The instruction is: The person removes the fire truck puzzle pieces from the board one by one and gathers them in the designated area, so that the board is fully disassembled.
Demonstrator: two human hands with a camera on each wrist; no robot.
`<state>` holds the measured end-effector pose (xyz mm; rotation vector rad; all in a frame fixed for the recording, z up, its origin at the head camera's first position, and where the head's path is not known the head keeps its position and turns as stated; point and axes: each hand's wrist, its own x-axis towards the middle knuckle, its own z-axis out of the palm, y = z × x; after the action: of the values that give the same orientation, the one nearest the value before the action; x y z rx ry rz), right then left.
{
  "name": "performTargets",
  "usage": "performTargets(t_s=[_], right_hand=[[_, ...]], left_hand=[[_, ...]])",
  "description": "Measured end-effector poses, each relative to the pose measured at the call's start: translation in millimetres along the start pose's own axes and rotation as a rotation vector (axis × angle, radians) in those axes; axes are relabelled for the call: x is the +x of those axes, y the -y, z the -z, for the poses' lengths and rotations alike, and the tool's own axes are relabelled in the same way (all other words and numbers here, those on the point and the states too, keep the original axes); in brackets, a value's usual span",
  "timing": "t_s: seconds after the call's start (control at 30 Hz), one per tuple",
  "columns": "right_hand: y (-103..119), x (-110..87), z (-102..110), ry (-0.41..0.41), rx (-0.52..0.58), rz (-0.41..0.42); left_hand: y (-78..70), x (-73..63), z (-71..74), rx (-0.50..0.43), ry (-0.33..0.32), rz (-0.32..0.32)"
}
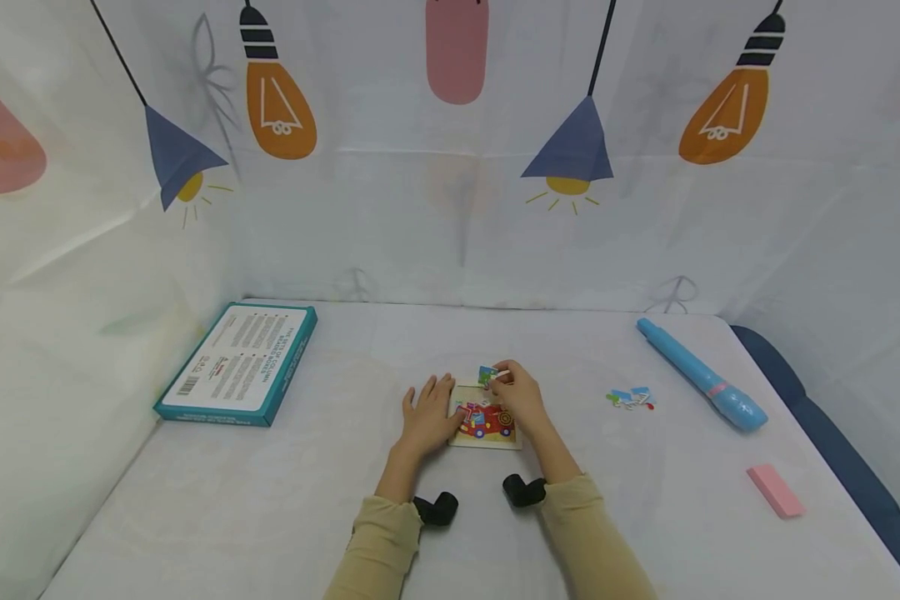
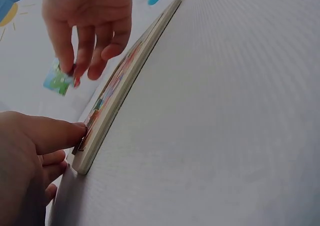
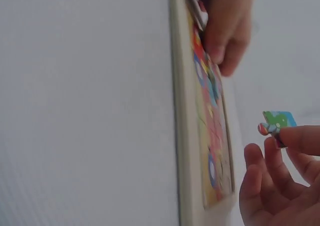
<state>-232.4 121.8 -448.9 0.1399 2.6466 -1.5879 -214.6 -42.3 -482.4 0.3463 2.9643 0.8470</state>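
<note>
A small wooden jigsaw puzzle board (image 1: 486, 445) with a red vehicle picture lies flat on the table in the head view. My left hand (image 1: 427, 422) rests at its left side, fingers straight and spread, the thumb pressing on the picture. The left wrist view shows that thumb (image 2: 60, 133) on the board's face near one end. Above the board's far edge, my right hand (image 1: 522, 398) pinches a blue-and-green puzzle piece (image 1: 486, 375) between thumb and fingertips. The piece (image 3: 280, 120) is held clear of the board in the right wrist view.
Several loose puzzle pieces (image 1: 632, 397) lie together to the right. Beyond them are a blue tube-shaped object (image 1: 701, 375) and a pink block (image 1: 776, 491). A teal-edged box (image 1: 236, 362) lies at the back left. A printed curtain (image 1: 390, 225) stands behind the table.
</note>
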Motion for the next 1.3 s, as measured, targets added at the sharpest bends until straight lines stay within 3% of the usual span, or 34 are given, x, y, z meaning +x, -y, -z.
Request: performTargets(t_s=[0.17, 0.4, 0.77, 1.03, 1.3], right_hand=[[-5.3, 3.8, 16.8, -0.022, 0.085, -0.071], [-17.3, 5.4, 37.4, -0.088, 0.131, -0.080], [-31.0, 1.1, 67.8, -0.126, 0.134, -0.148], [-45.7, -1.3, 87.3, -0.124, 0.178, -0.153], [-56.1, -8.6, 101.2, -0.139, 0.141, -0.185]], left_hand=[[0.1, 0.1, -1.5, -0.001, 0.001, 0.002], [1.1, 1.3, -4.5, 0.020, -0.013, -0.009], [-0.2, 1.1, -5.3, 0.040, -0.015, -0.004], [-0.4, 0.9, -5.4, 0.054, -0.012, 0.001], [-0.6, 1.1, -5.9, 0.051, -0.014, -0.002]])
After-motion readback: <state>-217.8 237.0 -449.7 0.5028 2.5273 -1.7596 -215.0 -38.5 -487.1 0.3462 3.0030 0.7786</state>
